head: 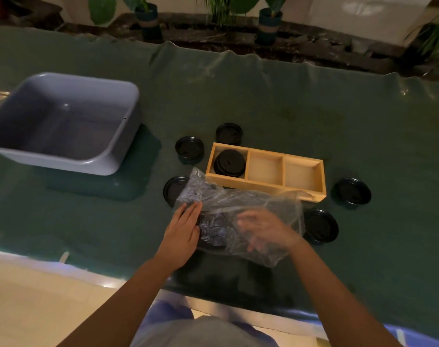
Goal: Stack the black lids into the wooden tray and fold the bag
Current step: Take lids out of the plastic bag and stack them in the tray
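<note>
A clear plastic bag [238, 206] lies crumpled on the green cloth, just in front of the wooden tray [263, 187]. My left hand [184, 229] rests flat on the bag's left end, fingers together. My right hand [266, 230] is inside or under the plastic, fingers spread, blurred through the film. Dark lids show inside the bag between my hands. The tray has three compartments; a stack of black lids [229, 162] fills the left one. Loose black lids lie around the tray: [189, 149], [229, 133], [173, 190], [320, 226], [351, 192].
A large grey plastic tub [108, 156] stands at the left of the table. Potted plants [148, 20] line the far edge beyond the cloth. The table's near edge runs just below my forearms.
</note>
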Action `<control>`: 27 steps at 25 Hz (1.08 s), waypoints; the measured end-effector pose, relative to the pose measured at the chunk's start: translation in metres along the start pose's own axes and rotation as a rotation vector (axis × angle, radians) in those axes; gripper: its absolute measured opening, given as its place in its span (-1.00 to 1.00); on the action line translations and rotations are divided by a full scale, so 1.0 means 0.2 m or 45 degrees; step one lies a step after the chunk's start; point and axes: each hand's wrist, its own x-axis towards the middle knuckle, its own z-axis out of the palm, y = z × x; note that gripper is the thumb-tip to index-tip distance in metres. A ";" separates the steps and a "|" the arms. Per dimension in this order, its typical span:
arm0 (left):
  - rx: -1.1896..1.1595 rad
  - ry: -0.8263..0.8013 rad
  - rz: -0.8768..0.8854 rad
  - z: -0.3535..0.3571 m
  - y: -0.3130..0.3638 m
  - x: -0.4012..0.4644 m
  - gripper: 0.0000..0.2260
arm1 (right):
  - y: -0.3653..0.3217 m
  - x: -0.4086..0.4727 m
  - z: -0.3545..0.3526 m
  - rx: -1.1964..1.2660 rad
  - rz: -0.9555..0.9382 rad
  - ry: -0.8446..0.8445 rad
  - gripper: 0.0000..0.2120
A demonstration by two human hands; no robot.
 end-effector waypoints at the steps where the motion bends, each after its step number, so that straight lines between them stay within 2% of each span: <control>1: 0.003 -0.004 0.000 0.00 0.00 0.00 -0.52 | -0.03 0.01 0.03 0.077 0.034 -0.015 -0.69; 3: 0.001 -0.005 0.006 0.01 -0.01 -0.01 -0.52 | -0.07 0.01 0.10 0.353 0.137 -0.026 -0.66; 7: -0.046 -0.009 0.060 0.02 -0.04 -0.03 -0.52 | -0.11 0.04 0.22 0.803 0.234 0.046 -0.74; 9: -0.098 -0.018 0.071 0.01 -0.06 -0.03 -0.50 | -0.11 0.04 0.28 0.985 0.324 0.075 -0.67; 11: -0.122 -0.022 0.096 0.01 -0.08 -0.05 -0.49 | -0.09 0.03 0.31 1.045 0.276 0.037 -0.57; 14: -0.090 -0.023 0.129 0.02 -0.09 -0.05 -0.51 | -0.07 0.02 0.32 0.959 0.259 0.026 -0.44; 17: -0.074 -0.005 0.116 0.02 -0.08 -0.05 -0.53 | -0.05 0.02 0.28 0.853 0.247 0.060 -0.50; 19: -0.093 0.001 0.102 0.02 -0.08 -0.04 -0.54 | -0.03 0.02 0.25 0.833 0.147 0.149 -0.51; 22: -0.113 0.027 0.108 0.02 -0.09 -0.04 -0.55 | 0.02 0.00 0.18 0.522 -0.050 0.238 -0.55; 23: -0.111 0.029 0.106 0.02 -0.09 -0.04 -0.55 | 0.03 -0.01 0.16 0.368 -0.044 0.229 -0.59; 24: -0.107 0.028 0.104 0.03 -0.09 -0.04 -0.55 | 0.04 -0.01 0.16 0.348 -0.011 0.258 -0.64; 25: -0.103 0.029 0.102 0.03 -0.09 -0.04 -0.55 | 0.05 -0.02 0.16 0.229 -0.050 0.263 -0.64; 27: -0.093 0.031 0.101 0.04 -0.09 -0.03 -0.55 | 0.05 -0.02 0.19 0.216 -0.068 0.196 -0.55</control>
